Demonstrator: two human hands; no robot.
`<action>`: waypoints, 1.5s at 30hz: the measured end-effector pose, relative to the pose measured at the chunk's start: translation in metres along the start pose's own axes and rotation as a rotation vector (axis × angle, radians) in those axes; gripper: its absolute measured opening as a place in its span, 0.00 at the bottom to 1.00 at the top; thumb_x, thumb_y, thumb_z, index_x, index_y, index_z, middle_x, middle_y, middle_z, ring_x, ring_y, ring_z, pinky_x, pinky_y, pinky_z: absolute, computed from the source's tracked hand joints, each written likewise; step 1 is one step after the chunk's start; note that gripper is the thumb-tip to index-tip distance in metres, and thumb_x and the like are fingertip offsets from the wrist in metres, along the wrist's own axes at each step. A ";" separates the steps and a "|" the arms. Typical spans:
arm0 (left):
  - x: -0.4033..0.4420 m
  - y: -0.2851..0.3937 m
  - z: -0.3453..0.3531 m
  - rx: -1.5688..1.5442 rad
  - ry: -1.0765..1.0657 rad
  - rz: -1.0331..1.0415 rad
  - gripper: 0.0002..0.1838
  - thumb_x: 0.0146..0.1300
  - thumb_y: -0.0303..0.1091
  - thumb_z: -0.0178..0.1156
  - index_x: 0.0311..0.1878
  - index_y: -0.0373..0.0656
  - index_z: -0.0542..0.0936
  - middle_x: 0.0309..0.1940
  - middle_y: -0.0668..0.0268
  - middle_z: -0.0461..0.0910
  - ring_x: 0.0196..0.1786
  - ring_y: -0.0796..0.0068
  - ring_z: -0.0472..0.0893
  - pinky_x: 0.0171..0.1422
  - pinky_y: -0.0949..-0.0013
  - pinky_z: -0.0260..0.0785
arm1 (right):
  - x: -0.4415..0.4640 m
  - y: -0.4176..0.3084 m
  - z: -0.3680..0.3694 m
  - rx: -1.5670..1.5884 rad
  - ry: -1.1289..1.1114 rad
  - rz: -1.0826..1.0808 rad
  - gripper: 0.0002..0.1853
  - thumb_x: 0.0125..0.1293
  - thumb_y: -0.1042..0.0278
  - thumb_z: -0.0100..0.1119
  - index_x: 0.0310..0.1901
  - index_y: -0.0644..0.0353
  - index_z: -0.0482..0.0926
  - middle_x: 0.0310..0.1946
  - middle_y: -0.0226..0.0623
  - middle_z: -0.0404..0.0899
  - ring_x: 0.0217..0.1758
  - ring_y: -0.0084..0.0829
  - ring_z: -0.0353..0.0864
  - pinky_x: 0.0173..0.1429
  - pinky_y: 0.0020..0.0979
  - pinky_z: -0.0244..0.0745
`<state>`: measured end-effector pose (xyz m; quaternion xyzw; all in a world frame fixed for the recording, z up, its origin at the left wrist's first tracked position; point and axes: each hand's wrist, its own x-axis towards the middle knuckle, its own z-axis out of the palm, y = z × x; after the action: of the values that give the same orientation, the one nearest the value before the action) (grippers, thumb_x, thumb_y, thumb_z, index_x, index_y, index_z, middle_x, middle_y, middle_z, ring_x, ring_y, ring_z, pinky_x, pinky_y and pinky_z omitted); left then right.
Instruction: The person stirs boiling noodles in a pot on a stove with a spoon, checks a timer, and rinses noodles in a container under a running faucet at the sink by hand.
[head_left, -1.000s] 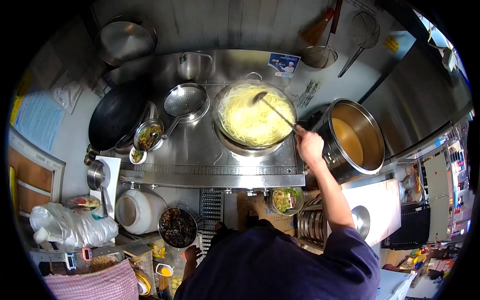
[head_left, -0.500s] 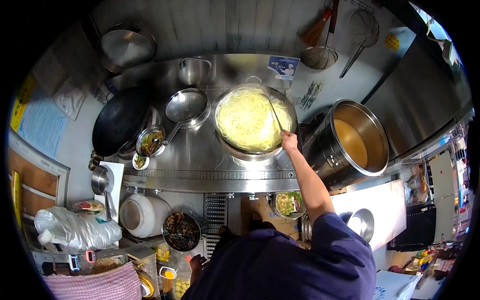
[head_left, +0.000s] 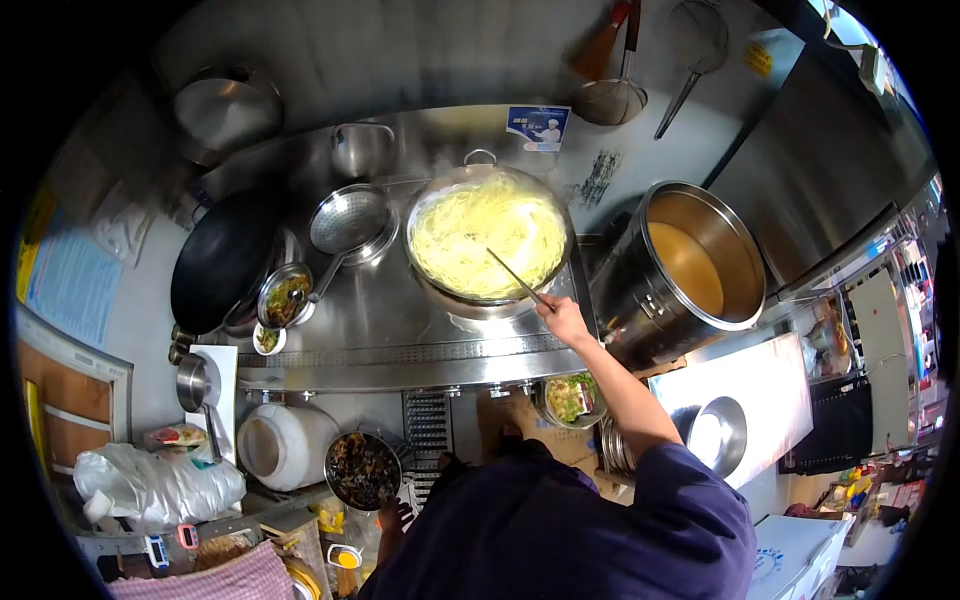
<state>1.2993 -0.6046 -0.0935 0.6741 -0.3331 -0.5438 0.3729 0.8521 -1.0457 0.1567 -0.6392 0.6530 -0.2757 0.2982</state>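
My right hand (head_left: 565,320) is closed round a pair of long chopsticks (head_left: 515,274), whose tips rest among pale yellow noodles (head_left: 480,225). The noodles fill a wide steel pot (head_left: 488,300) set into the counter. My left hand (head_left: 394,516) hangs low by my side, its fingers loosely apart with nothing seen in them. It is just below a round pot of dark food pieces (head_left: 362,470).
A tall steel pot of brown broth (head_left: 690,270) stands right of the noodles. Left on the steel counter (head_left: 400,310) are a perforated strainer (head_left: 350,218), a bowl of cooked greens (head_left: 286,298) and a black wok (head_left: 222,262). Skimmers (head_left: 612,102) hang on the wall.
My right hand has moved toward me and left, swinging the chopstick tips from the pot's upper right down to its middle. My left hand has moved slightly up toward the pot of dark food.
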 end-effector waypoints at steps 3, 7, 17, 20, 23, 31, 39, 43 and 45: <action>0.005 0.003 -0.004 -0.014 -0.030 0.049 0.19 0.61 0.40 0.55 0.53 0.41 0.72 0.37 0.56 0.79 0.37 0.58 0.82 0.35 0.55 0.77 | -0.018 -0.028 -0.038 -0.095 -0.022 -0.039 0.16 0.61 0.63 0.57 0.50 0.57 0.79 0.31 0.55 0.79 0.38 0.45 0.83 0.43 0.35 0.74; 0.005 0.006 -0.003 -0.082 0.022 0.042 0.18 0.62 0.39 0.54 0.54 0.42 0.71 0.37 0.56 0.79 0.36 0.59 0.82 0.35 0.58 0.78 | -0.027 -0.060 -0.093 -0.229 0.023 -0.047 0.15 0.61 0.61 0.58 0.49 0.50 0.81 0.33 0.52 0.80 0.39 0.48 0.82 0.45 0.39 0.76; -0.031 0.011 -0.001 0.323 0.048 0.084 0.16 0.63 0.34 0.49 0.49 0.33 0.74 0.32 0.53 0.81 0.33 0.57 0.84 0.33 0.57 0.78 | 0.052 0.007 -0.067 -0.357 0.377 0.031 0.18 0.62 0.59 0.55 0.53 0.52 0.78 0.36 0.54 0.80 0.42 0.53 0.80 0.48 0.47 0.75; -0.038 -0.001 -0.002 0.282 0.123 0.098 0.15 0.62 0.32 0.48 0.47 0.31 0.74 0.31 0.54 0.81 0.32 0.57 0.84 0.34 0.57 0.78 | 0.059 0.037 -0.033 -0.152 0.407 0.080 0.20 0.62 0.57 0.52 0.54 0.52 0.78 0.42 0.56 0.79 0.48 0.53 0.79 0.54 0.45 0.73; -0.041 0.021 -0.006 0.278 0.106 0.034 0.13 0.61 0.30 0.49 0.45 0.31 0.75 0.29 0.55 0.80 0.31 0.58 0.84 0.35 0.58 0.79 | 0.050 0.037 0.003 0.196 0.349 0.249 0.22 0.61 0.57 0.53 0.55 0.59 0.77 0.48 0.55 0.77 0.54 0.49 0.77 0.60 0.37 0.69; -0.032 0.004 0.000 0.060 0.154 0.185 0.12 0.60 0.29 0.51 0.41 0.30 0.75 0.28 0.57 0.78 0.32 0.59 0.83 0.36 0.58 0.79 | 0.016 0.035 0.058 0.380 0.208 0.407 0.25 0.58 0.55 0.56 0.55 0.62 0.77 0.49 0.56 0.77 0.57 0.49 0.75 0.62 0.36 0.67; -0.010 -0.002 -0.005 0.088 0.080 0.024 0.15 0.63 0.37 0.52 0.45 0.36 0.75 0.31 0.58 0.79 0.33 0.61 0.82 0.34 0.58 0.77 | -0.024 -0.009 0.049 0.220 0.143 0.242 0.22 0.59 0.59 0.57 0.53 0.62 0.78 0.39 0.54 0.80 0.48 0.43 0.80 0.53 0.35 0.71; -0.005 -0.001 -0.007 -0.033 0.058 -0.084 0.16 0.63 0.39 0.52 0.48 0.38 0.74 0.33 0.58 0.79 0.34 0.60 0.82 0.35 0.56 0.76 | -0.040 -0.037 0.033 0.147 0.075 0.177 0.22 0.60 0.60 0.57 0.54 0.63 0.77 0.41 0.57 0.81 0.50 0.44 0.81 0.54 0.35 0.71; -0.005 -0.003 -0.007 -0.053 0.049 -0.098 0.17 0.63 0.39 0.52 0.50 0.39 0.74 0.33 0.58 0.79 0.35 0.60 0.82 0.36 0.56 0.76 | -0.048 -0.046 0.029 0.106 0.047 0.148 0.22 0.60 0.61 0.57 0.54 0.63 0.77 0.40 0.57 0.81 0.49 0.44 0.81 0.54 0.35 0.71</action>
<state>1.3057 -0.5981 -0.0924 0.6927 -0.2758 -0.5532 0.3715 0.9047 -0.9988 0.1729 -0.5660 0.6895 -0.3021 0.3360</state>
